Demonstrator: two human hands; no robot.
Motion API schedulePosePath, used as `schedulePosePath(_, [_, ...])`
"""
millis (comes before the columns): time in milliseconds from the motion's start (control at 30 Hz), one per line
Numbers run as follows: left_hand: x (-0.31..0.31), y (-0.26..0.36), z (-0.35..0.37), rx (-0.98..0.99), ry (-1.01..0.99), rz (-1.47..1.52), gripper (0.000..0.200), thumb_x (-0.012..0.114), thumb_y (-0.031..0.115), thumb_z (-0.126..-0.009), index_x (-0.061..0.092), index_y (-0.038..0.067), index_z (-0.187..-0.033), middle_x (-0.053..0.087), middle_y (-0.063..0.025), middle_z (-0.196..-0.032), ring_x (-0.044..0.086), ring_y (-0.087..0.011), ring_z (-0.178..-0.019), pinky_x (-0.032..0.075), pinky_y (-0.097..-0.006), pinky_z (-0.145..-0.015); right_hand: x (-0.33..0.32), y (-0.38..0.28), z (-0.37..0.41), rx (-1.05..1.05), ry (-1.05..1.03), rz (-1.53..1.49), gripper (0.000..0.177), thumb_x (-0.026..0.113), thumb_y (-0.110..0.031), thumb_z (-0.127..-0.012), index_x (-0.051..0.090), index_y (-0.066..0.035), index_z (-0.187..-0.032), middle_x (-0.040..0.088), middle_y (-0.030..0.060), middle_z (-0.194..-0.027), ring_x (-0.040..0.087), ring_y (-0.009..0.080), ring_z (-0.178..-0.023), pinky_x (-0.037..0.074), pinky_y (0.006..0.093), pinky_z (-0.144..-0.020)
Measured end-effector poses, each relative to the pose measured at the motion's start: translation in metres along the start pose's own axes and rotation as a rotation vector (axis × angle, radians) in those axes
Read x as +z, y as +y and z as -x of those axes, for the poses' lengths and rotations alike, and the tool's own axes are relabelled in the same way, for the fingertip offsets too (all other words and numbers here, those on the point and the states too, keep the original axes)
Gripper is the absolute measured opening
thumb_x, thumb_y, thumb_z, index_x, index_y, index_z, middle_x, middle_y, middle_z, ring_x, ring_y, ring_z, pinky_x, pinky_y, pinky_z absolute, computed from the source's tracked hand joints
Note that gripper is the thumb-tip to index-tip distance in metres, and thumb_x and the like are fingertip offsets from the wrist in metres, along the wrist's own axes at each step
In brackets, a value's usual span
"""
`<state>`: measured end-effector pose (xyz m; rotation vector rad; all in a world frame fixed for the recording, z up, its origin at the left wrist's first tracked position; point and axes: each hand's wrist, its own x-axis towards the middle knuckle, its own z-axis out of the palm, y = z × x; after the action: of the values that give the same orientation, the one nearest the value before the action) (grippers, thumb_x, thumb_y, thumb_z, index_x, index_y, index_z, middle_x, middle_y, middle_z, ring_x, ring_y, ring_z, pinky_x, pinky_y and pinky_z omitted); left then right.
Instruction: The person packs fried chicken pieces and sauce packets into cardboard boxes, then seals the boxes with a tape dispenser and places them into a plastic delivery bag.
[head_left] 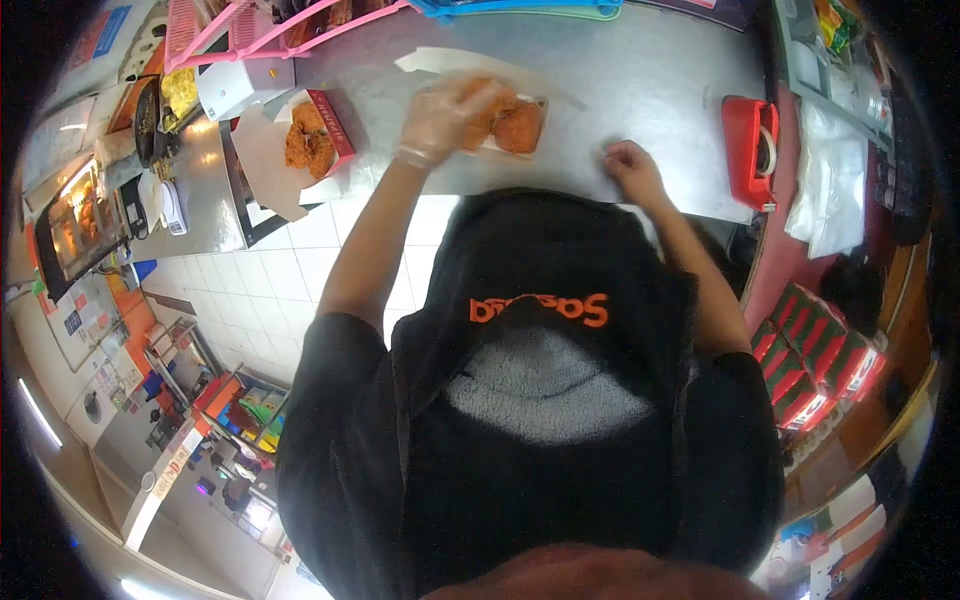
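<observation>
Here, left hand (445, 118) in a clear thin plastic glove, fingers curved down and closed around the left one of two golden-brown crusted fried chicken pieces (520, 127). Both pieces lie on a white paper sheet (432, 62) spread on the brushed stainless steel counter (650, 70); the second piece sits just beside the gloved fingers, touching the first.

Right hand (630, 165) bare, right of the sheet and apart from it, fingers curled into a loose fist, knuckles on the steel. Cannot tell whether anything is inside the fist.

Left of the sheet: open red cardboard box (338, 125) holding more fried chicken, standing on its own paper. Beyond the box, further from the sheet, a pink plastic slotted basket (235, 30) at the counter's far edge.

Right of the sheet, well past the bare hand: red plastic tape dispenser (745, 140) with a roll in it, near the counter end.

Person wears a black apron with orange lettering (540, 308), below the sheet in the view
</observation>
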<state>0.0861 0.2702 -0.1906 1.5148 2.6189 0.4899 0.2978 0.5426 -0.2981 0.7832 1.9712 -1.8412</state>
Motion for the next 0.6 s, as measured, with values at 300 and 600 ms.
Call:
schedulePosePath(300, [-0.015,0.016,-0.02,-0.276,-0.058,0.162,0.04,0.07,0.035,-0.077,0.063,0.016,-0.111,0.062,-0.0113,-0.113,0.06,-0.0324,-0.101,0.046,-0.0455,-0.085,-0.006,0.006,0.001,-0.051,0.071,0.07,0.021,0.064,-0.013,-0.086,0.059,-0.002,-0.103,0.061,0.004,-0.086,0.057,0.0128,-0.08,0.047,0.0271,-0.074])
schedulePosePath(600, [0.02,0.009,-0.012,-0.307,-0.179,-0.136,0.045,0.06,0.046,-0.084,0.058,0.02,-0.121,0.052,-0.0122,-0.119,0.052,-0.0332,-0.11,0.039,-0.0514,-0.089,0.001,-0.007,0.004,-0.075,0.054,0.075,0.02,0.064,-0.011,-0.086,0.059,-0.003,-0.104,0.06,0.0032,-0.085,0.055,0.0115,-0.078,0.046,0.0263,-0.073])
